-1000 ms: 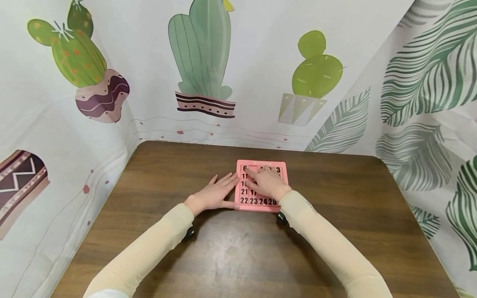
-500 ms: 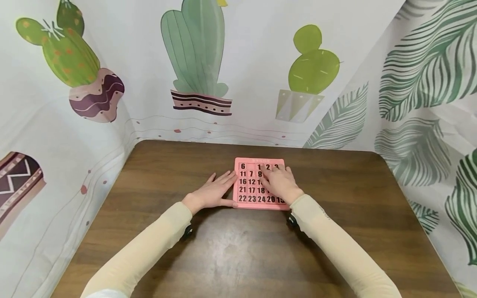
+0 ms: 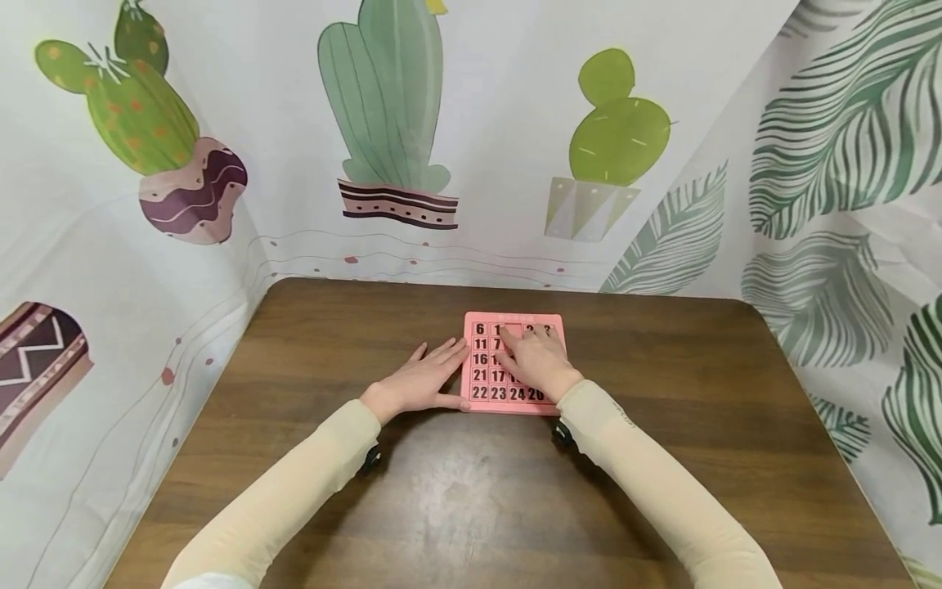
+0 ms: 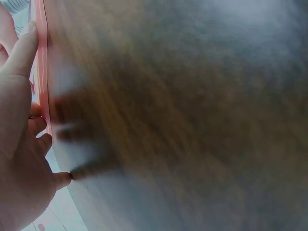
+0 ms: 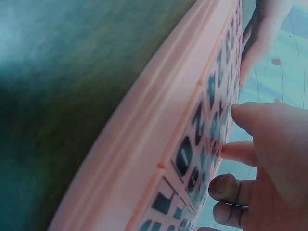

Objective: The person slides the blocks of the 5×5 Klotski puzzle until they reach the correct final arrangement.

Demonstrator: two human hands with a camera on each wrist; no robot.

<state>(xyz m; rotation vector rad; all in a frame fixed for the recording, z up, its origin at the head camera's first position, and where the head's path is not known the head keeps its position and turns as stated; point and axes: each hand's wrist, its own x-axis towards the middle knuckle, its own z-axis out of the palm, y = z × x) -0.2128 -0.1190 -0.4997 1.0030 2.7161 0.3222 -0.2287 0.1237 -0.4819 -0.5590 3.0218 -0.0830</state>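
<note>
A pink number slide puzzle (image 3: pixel 508 407) lies flat toward the back of the table, with black numbers on its tiles. My left hand (image 3: pixel 419 383) rests along its left side, fingers extended and spread, thumb at the lower left corner. The right hand (image 3: pixel 537 358) reaches over the puzzle and covers several tiles on its right half. Its index fingertip is at the 1 tile (image 3: pixel 496 329) in the top row, just left of the vacant slot. In the right wrist view, the thumb and one finger (image 5: pixel 239 153) meet the tile face, while other fingers are bent.
The brown wooden table (image 3: pixel 456 491) extends around the puzzle on all sides. Behind it hangs a white cloth backdrop (image 3: pixel 508 147) with printed cacti and leaves. A dark wrist camera (image 3: pixel 371 458) sits under the left sleeve.
Over the last half second the 1 tile has slid one place left, so the vacant slot is now right of it. My right hand has shifted left; the left hand stays in place.
</note>
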